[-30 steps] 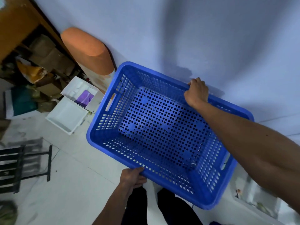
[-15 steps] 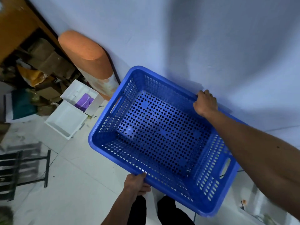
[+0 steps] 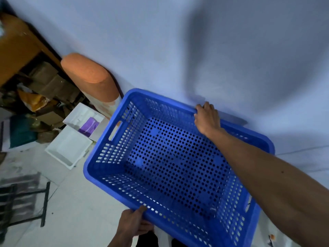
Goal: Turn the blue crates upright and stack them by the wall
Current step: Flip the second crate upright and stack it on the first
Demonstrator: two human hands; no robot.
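The light is dim and cool, giving the wall a bluish cast. A broad soft shadow falls across the wall at upper right, with a darker patch just behind the blue crate. No glare shows. Wide-angle distortion bends the edges; the dark metal frame at lower left is smeared with blur, and the clutter at far left is murky.
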